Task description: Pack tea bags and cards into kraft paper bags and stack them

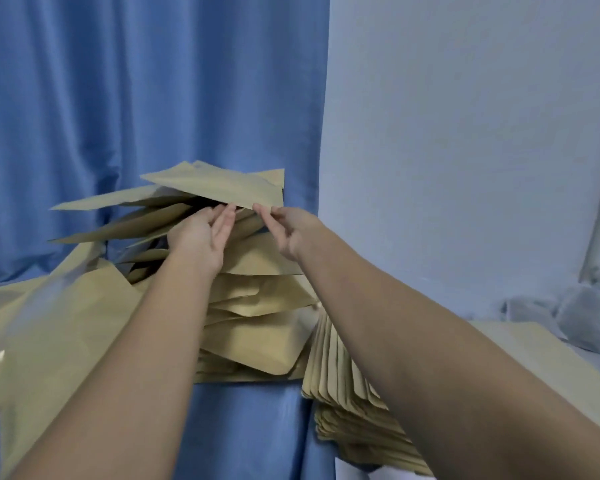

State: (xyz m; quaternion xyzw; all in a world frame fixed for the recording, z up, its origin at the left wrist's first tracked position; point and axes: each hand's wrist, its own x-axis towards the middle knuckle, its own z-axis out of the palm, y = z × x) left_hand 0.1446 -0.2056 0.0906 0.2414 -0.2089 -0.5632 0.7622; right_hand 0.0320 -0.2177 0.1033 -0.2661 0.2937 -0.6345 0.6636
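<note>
I have both hands at the top bag (219, 185), which lies on the stack (257, 306). My right hand (288, 233) pinches its near edge; my left hand (201, 237) touches it, grip unclear. Many bags look packed; flat bags (343, 393) and tea bags (586, 313) are left.

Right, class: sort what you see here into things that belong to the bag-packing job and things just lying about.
Job: top kraft bag, touched by the left hand and pinched by the right hand; stack of kraft bags beneath; flat bags lower right; tea bags.
Lying about: blue curtain; white wall.
</note>
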